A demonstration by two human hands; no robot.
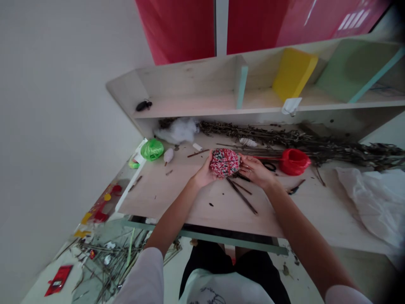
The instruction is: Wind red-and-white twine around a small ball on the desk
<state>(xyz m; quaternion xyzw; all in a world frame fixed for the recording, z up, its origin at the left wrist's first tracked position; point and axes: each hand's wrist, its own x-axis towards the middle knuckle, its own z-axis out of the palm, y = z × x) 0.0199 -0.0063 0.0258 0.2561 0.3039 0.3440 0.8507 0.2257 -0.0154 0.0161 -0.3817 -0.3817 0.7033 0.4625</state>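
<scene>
On my head-cam feed, both bare hands are cupped around a round bundle of red, white and green cord (224,162), over the middle of the pale worktop (164,198). The left hand (205,171) has it from the left and the right hand (255,171) from the right, fingers curved, clearly gripping it between them. It's slightly wider than tall, long axis running roughly left to right. Dark twigs (242,196) lie just below, toward the front edge, and a roll of red plastic twine (294,161) sits just past the right hand.

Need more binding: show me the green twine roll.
Head view: the green twine roll sits at the board's left end, beside a white cotton wad, beyond the left hand.
</scene>
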